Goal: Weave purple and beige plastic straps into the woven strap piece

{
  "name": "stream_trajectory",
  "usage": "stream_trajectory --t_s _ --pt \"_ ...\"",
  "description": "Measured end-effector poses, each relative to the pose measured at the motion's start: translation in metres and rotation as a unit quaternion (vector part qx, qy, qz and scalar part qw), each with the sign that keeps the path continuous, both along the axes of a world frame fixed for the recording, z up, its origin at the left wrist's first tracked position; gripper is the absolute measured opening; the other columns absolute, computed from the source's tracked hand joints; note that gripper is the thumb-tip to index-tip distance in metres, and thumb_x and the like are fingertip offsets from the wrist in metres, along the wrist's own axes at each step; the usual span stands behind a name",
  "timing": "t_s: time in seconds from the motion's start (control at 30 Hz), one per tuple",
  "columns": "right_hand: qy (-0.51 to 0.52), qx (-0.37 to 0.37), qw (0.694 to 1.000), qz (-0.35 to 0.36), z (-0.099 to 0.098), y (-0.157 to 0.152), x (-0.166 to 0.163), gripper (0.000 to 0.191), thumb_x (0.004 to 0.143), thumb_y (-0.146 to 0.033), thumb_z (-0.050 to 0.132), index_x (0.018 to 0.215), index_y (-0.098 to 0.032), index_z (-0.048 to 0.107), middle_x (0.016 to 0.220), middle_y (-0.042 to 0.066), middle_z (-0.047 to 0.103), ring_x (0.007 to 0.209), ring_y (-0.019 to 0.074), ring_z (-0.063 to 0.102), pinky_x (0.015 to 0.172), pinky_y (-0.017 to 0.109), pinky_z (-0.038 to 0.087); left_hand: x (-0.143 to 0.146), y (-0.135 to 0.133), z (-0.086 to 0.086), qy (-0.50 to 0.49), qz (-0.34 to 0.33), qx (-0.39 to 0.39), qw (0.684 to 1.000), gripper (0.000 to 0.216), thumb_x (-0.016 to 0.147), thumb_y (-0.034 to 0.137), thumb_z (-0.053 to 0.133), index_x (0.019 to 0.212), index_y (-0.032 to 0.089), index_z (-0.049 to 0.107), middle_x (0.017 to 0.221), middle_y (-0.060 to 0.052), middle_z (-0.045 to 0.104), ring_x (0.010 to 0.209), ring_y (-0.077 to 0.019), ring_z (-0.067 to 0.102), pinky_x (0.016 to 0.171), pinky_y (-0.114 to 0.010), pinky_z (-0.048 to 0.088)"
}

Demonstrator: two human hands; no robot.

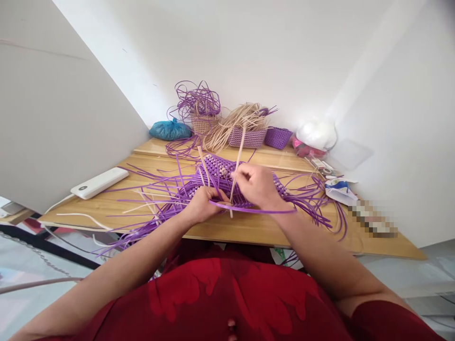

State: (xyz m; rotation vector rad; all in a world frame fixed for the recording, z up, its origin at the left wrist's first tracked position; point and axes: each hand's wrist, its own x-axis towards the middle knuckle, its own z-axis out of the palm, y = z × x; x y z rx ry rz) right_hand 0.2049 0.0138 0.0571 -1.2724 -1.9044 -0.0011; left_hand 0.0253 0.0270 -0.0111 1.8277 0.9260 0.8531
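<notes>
A half-woven purple and beige panel (216, 169) lies on the wooden table (249, 227), loose purple strips fanning out on both sides. My left hand (202, 202) is closed on the panel's near edge, where a purple strip (256, 209) runs across to the right. My right hand (259, 185) pinches a thin beige strip (237, 166) that stands nearly upright through the weave. A second beige strip (203, 165) leans to the left of it.
At the table's back stand a beige woven basket (204, 124) with purple strips, two purple baskets (247, 137) (277, 137), a bundle of beige strips (237, 118), a blue bag (169, 130) and a white bag (316, 133). A white power bank (99, 183) lies left. Packets (337, 188) lie right.
</notes>
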Motion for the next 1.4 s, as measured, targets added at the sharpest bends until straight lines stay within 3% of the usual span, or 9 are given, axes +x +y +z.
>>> stream_trajectory --t_s 0.23,0.37,0.53,0.77,0.93,1.03,1.13,1.3,1.4 --pt "0.093 0.029 0.993 -0.065 0.056 0.056 0.004 0.028 0.085 -0.022 0.068 0.06 -0.014 0.059 0.056 -0.002 0.051 0.056 0.0085 0.044 0.061 0.025 0.032 -0.001 0.0 0.014 -0.006 -0.009 -0.033 0.999 0.021 0.071 0.035 0.076 0.076 0.014 0.074 0.071 -0.004 0.072 0.064 -0.0151 0.061 0.066 -0.027 0.047" --pt "0.15 -0.162 0.975 0.024 0.056 0.065 0.004 0.031 0.098 -0.036 0.053 0.079 -0.014 0.066 0.065 0.0 0.061 0.046 0.0064 0.044 0.05 0.022 0.032 -0.001 0.009 0.023 -0.015 -0.026 -0.036 0.999 0.024 0.071 0.039 0.076 0.074 0.015 0.074 0.072 -0.003 0.071 0.066 -0.0146 0.06 0.066 -0.027 0.046" --pt "-0.004 -0.336 0.933 0.13 0.031 0.031 0.005 0.027 0.091 -0.036 0.06 0.072 -0.017 0.064 0.058 -0.001 0.061 0.044 0.0067 0.046 0.045 0.022 0.029 0.0 0.012 0.026 -0.024 -0.02 -0.042 0.999 0.025 0.071 0.041 0.075 0.072 0.016 0.074 0.067 -0.002 0.068 0.062 -0.014 0.056 0.061 -0.027 0.043" --pt "0.005 -0.123 0.992 0.003 0.009 0.014 -0.007 0.03 0.082 -0.026 0.064 0.054 -0.017 0.056 0.052 -0.004 0.046 0.054 0.0081 0.04 0.055 0.025 0.027 0.007 0.012 0.023 -0.039 -0.037 -0.059 0.997 0.026 0.064 0.037 0.082 0.069 0.014 0.072 0.07 -0.004 0.071 0.065 -0.0156 0.06 0.065 -0.028 0.047" --pt "0.023 -0.12 0.992 -0.03 0.002 0.043 -0.001 0.03 0.084 -0.031 0.064 0.057 -0.016 0.063 0.052 -0.004 0.047 0.054 0.0092 0.04 0.057 0.027 0.026 0.003 0.018 0.027 0.006 -0.039 -0.028 0.999 0.029 0.068 0.04 0.079 0.081 0.015 0.073 0.077 -0.004 0.073 0.073 -0.0187 0.065 0.073 -0.031 0.051" --pt "0.041 -0.126 0.991 -0.021 0.006 0.046 0.012 0.032 0.087 -0.035 0.061 0.061 -0.016 0.066 0.053 -0.003 0.05 0.054 0.0098 0.041 0.057 0.026 0.027 -0.003 0.016 0.033 0.088 -0.051 0.067 0.993 0.05 0.066 0.034 0.082 0.113 0.02 0.071 0.102 -0.003 0.075 0.095 -0.024 0.068 0.091 -0.035 0.052" --pt "0.058 -0.127 0.99 -0.005 0.01 0.042 0.022 0.033 0.088 -0.036 0.06 0.063 -0.017 0.067 0.053 -0.002 0.052 0.054 0.0099 0.043 0.056 0.025 0.029 -0.007 0.008 0.03 0.148 0.02 0.17 0.974 0.072 0.069 0.032 0.081 0.137 0.024 0.059 0.122 -0.005 0.07 0.113 -0.0276 0.064 0.103 -0.038 0.047" --pt "0.073 -0.121 0.99 -0.003 0.009 0.045 0.027 0.031 0.089 -0.037 0.061 0.067 -0.017 0.069 0.054 -0.002 0.055 0.051 0.0093 0.045 0.053 0.024 0.029 -0.02 -0.007 0.018 0.151 0.146 0.309 0.928 0.074 0.071 0.042 0.082 0.138 0.021 0.058 0.136 -0.012 0.059 0.131 -0.0307 0.051 0.115 -0.045 0.037" --pt "0.085 -0.131 0.988 -0.011 0.007 0.048 0.03 0.03 0.088 -0.039 0.06 0.071 -0.016 0.071 0.052 -0.001 0.057 0.048 0.0097 0.047 0.052 0.024 0.031 -0.037 -0.011 0.019 0.15 0.15 0.255 0.943 0.068 0.07 0.046 0.083 0.13 0.02 0.063 0.127 -0.01 0.065 0.115 -0.0279 0.061 0.104 -0.041 0.047"
